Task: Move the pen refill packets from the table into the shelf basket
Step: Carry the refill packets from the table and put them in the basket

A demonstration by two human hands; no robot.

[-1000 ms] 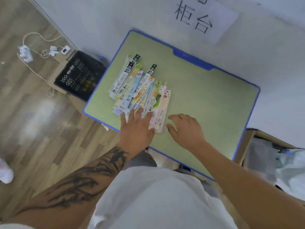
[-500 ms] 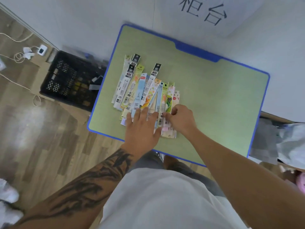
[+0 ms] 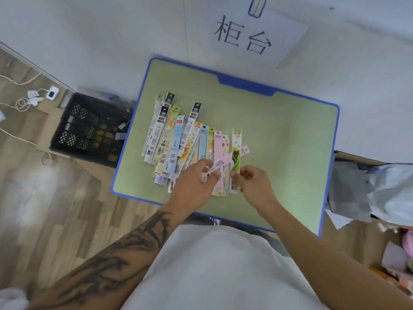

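Several long pen refill packets (image 3: 176, 137) lie fanned out on the left half of a green table with a blue rim (image 3: 290, 135). My left hand (image 3: 194, 186) pinches the near end of a pink packet (image 3: 221, 163), which is lifted and slanted across the pile. My right hand (image 3: 252, 186), fingers curled, pinches the lower end of a green-and-yellow packet (image 3: 236, 151) at the pile's right edge. No shelf basket is in view.
A black plastic crate (image 3: 89, 128) stands on the wood floor left of the table. White cables and a charger (image 3: 38, 96) lie farther left. A cardboard box with grey and white bags (image 3: 375, 189) sits to the right. A paper sign (image 3: 252, 34) hangs on the wall.
My left hand went from lying flat on the pile to lifting a pink packet by its end. My right hand moved onto the pile's right edge and took hold of a packet.
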